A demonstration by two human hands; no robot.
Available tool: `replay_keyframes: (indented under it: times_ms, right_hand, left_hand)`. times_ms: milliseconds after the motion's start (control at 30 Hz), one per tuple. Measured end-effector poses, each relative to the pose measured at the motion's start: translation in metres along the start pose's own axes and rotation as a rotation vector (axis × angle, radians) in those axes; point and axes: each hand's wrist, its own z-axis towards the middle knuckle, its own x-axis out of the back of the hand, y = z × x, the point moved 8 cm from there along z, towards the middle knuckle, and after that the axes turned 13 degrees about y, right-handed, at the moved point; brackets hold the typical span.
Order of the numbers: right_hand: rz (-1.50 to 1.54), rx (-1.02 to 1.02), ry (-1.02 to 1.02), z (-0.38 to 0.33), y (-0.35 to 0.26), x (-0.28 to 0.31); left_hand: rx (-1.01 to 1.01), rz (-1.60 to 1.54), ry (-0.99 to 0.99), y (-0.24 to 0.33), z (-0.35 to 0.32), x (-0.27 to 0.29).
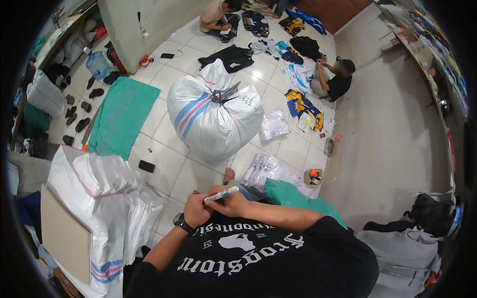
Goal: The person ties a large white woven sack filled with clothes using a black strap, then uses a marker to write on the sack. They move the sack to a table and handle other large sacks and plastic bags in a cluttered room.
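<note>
Fingers of the left hand (198, 210) were bunched at the near end of the marker (222, 194); whether they clamped it I could not tell. Those of the right hand (234, 203) curled around its white barrel, just in front of the black shirt (308, 268), perhaps for a steadier hold. To the left, white sacks (107, 179) were piled in layers, likely to save room. Ahead, a bulging sack (213, 131) had its neck tied with dark cord (217, 97), presumably to keep its contents in. Farther right, wrapped white bundles (274, 125) lay flat, probably against creasing.
</note>
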Motion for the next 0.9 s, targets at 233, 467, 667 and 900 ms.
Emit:
replay_keyframes:
  times_ms: [233, 467, 667, 900]
  right_hand:
    - [0.156, -0.183, 0.062, -0.011, 0.021, -0.004]
    - [0.491, -0.544, 0.493, -0.004, 0.109, 0.071]
    - [0.623, -0.718, 0.670, 0.007, 0.143, 0.127]
    - [0.514, -0.661, 0.641, 0.006, 0.151, 0.157]
  left_hand:
    - [0.009, 0.070, -0.083, -0.007, -0.003, 0.003]
    - [-0.374, 0.092, 0.258, 0.116, 0.015, 0.084]
    - [-0.756, 0.304, 0.061, 0.334, -0.053, 0.151]
    - [-0.716, 0.090, 0.043, 0.374, -0.045, 0.101]
